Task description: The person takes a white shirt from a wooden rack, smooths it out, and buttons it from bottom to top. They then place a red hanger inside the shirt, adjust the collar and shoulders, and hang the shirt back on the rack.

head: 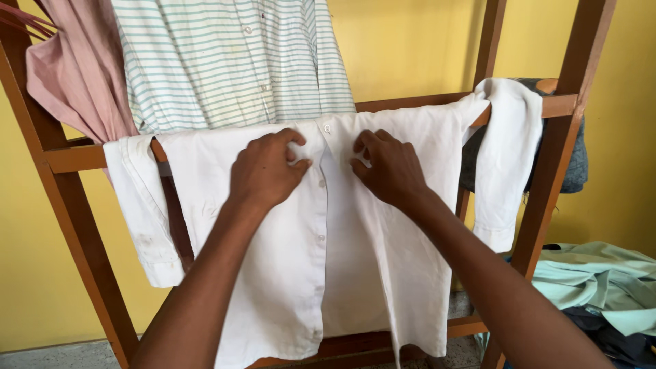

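Both hands pinch the white shirt (287, 273) hanging on the rack (75, 158), left hand (265, 171) and right hand (389, 167) beside its buttons.

Three shirts: one white (287, 273), one striped (225, 61), one pink (75, 68).

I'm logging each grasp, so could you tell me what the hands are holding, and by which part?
Both hands grip the white shirt draped over the wooden rack: the left hand and right hand pinch its buttoned front edges near the top.
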